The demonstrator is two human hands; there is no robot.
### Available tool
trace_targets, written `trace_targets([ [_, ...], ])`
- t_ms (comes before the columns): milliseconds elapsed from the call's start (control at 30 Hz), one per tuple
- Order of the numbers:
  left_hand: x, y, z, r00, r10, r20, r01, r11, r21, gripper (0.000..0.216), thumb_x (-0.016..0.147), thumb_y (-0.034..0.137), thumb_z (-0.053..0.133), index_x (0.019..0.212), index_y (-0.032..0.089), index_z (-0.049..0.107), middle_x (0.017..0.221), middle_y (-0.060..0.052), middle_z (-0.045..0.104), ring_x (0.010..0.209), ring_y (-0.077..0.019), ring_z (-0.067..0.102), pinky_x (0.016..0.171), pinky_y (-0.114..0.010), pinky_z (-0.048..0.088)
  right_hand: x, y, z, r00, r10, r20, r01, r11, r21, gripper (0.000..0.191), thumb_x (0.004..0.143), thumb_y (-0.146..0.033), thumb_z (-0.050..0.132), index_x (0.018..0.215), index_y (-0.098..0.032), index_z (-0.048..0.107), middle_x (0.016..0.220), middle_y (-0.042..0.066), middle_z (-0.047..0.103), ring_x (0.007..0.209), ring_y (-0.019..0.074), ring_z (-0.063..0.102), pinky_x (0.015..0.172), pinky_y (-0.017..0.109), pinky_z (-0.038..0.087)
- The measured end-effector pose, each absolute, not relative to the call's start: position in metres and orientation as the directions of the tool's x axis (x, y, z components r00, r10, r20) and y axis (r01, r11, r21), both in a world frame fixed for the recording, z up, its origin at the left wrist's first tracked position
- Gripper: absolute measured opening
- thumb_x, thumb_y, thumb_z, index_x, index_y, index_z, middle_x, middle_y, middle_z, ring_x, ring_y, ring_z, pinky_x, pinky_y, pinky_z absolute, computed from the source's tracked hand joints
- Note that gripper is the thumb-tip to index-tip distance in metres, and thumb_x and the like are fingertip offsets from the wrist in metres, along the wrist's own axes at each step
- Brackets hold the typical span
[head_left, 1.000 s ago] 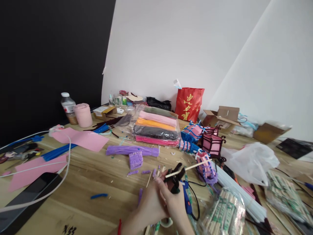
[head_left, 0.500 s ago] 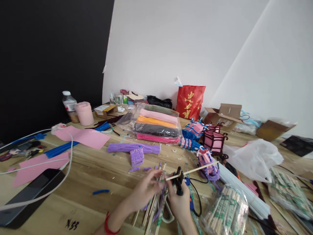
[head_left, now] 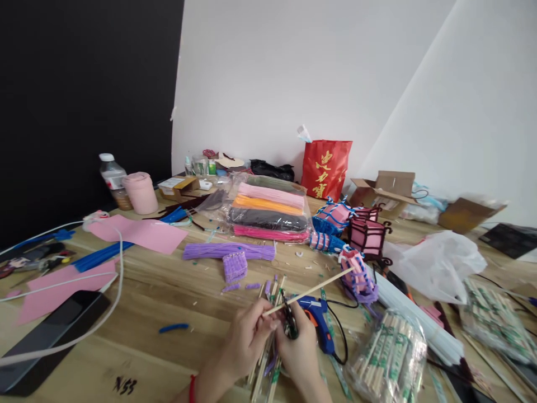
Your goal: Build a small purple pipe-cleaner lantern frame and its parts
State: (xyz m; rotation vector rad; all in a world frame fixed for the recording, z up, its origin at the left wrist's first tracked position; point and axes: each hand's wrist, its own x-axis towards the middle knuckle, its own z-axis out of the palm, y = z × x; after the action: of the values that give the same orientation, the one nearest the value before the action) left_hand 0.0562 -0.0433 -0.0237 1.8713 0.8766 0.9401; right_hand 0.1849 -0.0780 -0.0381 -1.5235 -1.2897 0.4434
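Note:
A thin wooden chopstick [head_left: 319,290] slants up to the right in front of me. My left hand [head_left: 248,336] pinches its lower end between thumb and fingers. My right hand [head_left: 298,341] is closed round a small dark tool [head_left: 289,318], which looks like pliers, and the chopstick crosses it. The tool's jaws are partly hidden by the fingers. Below both hands lie several loose chopsticks [head_left: 260,364] and scraps of purple pipe cleaner. A blue glue gun [head_left: 321,323] rests just right of my right hand.
Purple pipe cleaners [head_left: 229,251] and a small woven purple piece [head_left: 235,266] lie ahead. Pink-and-blue lantern models [head_left: 333,215] stand to the right, near packed chopsticks [head_left: 390,355] and a white plastic bag [head_left: 438,266]. At left are a phone [head_left: 54,336] and a white cable [head_left: 119,280].
Both hands have moved closer together and slightly lower, with the chopstick and dark tool shifting left. My left fingers have closed on the chopstick's end. More of the glue gun shows.

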Motion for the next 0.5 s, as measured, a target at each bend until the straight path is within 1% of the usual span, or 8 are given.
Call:
trace_targets([
  [67,0.058,-0.044,-0.025,0.443,0.85,0.283,0.281,-0.432,0.857,0.036,0.091,0.043,0.028,0.076,0.021,0.05,0.06,-0.001,0.055,0.06,-0.0165,0.056,0.058,-0.025,0.039,0.184,-0.078,-0.039,0.339,0.872,0.352,0.537,0.128,-0.834,0.009,0.075,-0.027,0.055,0.074,-0.019,0.059,0.081,0.007,0.068,0.072,0.0213,0.063,0.062,0.027,0.048],
  [133,0.059,-0.045,-0.027,0.402,0.864,0.303,0.353,-0.452,0.819,0.032,0.092,0.034,0.026,0.074,0.021,0.05,0.06,-0.002,0.056,0.06,-0.0175,0.057,0.058,-0.026,0.039,0.183,-0.077,-0.04,0.32,0.874,0.366,0.574,0.128,-0.809,0.009,0.076,-0.026,0.053,0.075,-0.019,0.059,0.079,0.007,0.067,0.073,0.0211,0.062,0.063,0.027,0.047],
  [233,0.061,-0.046,-0.031,0.363,0.86,0.358,0.433,-0.496,0.752,0.029,0.091,0.029,0.028,0.074,0.022,0.051,0.062,-0.004,0.059,0.061,-0.0195,0.059,0.059,-0.027,0.038,0.182,-0.077,-0.04,0.289,0.889,0.356,0.595,0.124,-0.794,0.013,0.078,-0.026,0.05,0.084,-0.018,0.06,0.076,0.006,0.066,0.069,0.0203,0.061,0.063,0.028,0.046],
  [333,0.061,-0.049,-0.035,0.341,0.846,0.411,0.473,-0.532,0.703,0.028,0.091,0.025,0.028,0.077,0.022,0.053,0.062,-0.005,0.061,0.062,-0.0202,0.06,0.061,-0.028,0.039,0.181,-0.076,-0.04,0.277,0.894,0.351,0.598,0.126,-0.792,0.017,0.08,-0.025,0.049,0.091,-0.018,0.06,0.074,0.005,0.065,0.065,0.0194,0.059,0.062,0.028,0.044],
  [500,0.06,-0.052,-0.04,0.328,0.796,0.508,0.484,-0.604,0.633,0.026,0.091,0.021,0.03,0.079,0.022,0.053,0.061,-0.004,0.062,0.061,-0.0195,0.061,0.062,-0.029,0.039,0.18,-0.075,-0.044,0.288,0.888,0.359,0.619,0.113,-0.777,0.013,0.079,-0.023,0.048,0.084,-0.018,0.059,0.069,0.004,0.063,0.061,0.0186,0.056,0.059,0.027,0.042],
])
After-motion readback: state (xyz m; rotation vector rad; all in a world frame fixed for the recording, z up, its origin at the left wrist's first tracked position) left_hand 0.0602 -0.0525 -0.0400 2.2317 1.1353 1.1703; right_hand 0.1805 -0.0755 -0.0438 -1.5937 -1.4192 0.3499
